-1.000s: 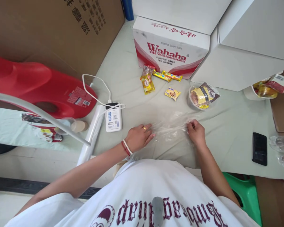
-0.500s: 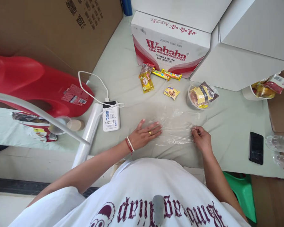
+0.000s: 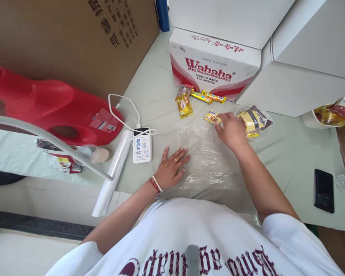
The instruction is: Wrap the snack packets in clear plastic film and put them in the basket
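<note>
Pressing flat on the left edge of a clear plastic bag [image 3: 208, 161], left hand [image 3: 170, 170] with fingers spread wide, holding nothing, palm down on the pale green surface [image 3: 278, 157]. Lying crinkled and flat just in front of the body, the bag stretches between both hands. Reaching forward past the bag's far edge, right hand [image 3: 231, 130] with fingers curled loosely over a small yellow snack packet [image 3: 212, 117]; touching its right end, though whether actually gripped cannot be told. Just right of that hand, a round clear bowl [image 3: 254, 119] holding yellow and dark wrappers. Farther back, a yellow wrapped snack [image 3: 184, 104] and two long candy bars [image 3: 208, 96] lying against a red and white Wahaha carton [image 3: 215, 65]. Left of the pressing hand, a white power bank [image 3: 142, 145] with its cable, beside a white roll [image 3: 113, 172]. Well off to the right, a black phone [image 3: 324, 190]. At far left, a red plastic container [image 3: 48, 105].
</note>
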Tool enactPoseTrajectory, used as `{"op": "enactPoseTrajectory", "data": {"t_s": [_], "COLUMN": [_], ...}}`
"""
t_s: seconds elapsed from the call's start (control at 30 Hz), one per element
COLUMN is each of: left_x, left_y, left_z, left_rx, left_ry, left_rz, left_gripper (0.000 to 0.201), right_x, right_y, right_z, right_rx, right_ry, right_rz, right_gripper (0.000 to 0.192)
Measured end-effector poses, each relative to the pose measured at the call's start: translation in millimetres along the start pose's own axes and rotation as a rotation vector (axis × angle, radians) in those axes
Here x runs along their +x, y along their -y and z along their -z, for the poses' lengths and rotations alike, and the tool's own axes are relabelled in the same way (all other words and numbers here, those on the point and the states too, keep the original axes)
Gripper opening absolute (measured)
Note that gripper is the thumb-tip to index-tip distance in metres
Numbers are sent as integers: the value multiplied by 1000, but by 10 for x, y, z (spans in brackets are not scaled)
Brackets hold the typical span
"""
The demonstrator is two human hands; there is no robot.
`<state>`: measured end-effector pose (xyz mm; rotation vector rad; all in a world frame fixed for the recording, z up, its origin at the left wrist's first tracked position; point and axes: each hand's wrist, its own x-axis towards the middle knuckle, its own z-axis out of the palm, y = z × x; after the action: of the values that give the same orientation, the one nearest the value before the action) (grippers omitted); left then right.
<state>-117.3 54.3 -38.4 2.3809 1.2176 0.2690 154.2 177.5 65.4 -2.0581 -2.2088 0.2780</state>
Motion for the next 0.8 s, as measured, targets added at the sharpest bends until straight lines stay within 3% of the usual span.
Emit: {"op": "enactPoseTrajectory", "data": {"t_s": [0.1,0.23,0.3,0.4,0.47,0.6,0.73,0.8], "left_x": [20,33,34,35,35,33,32,33], "left_y": [6,-9,-13,-13,-12,-14,-16,-19], "left_z": [-7,-39,-51,-60,-62,-62,-60,-55], "left_rx": [-26,3,6,7,10,16,9,0], "left_ry": [-27,-69,-82,-90,-88,-77,-86,-93], "left_rz": [42,29,18,21,20,23,16,18], "left_gripper": [45,47,48,48,47,47,49,50], "right_x": [533,816,941,1187,1298,1158,826,785], "right_y": [106,111,217,572,859,1170,919,703], "right_z": [-317,-449,-400,-406,-509,-777,-800,-694], "right_rx": [-65,-123,-80,65,143,172,116,43], "right_ry": [105,250,185,56,76,136,256,285], "right_rz": [-64,-62,-23,25,-2,-38,153,125], "right_gripper": [52,43,42,55,64,61,48,43]}}
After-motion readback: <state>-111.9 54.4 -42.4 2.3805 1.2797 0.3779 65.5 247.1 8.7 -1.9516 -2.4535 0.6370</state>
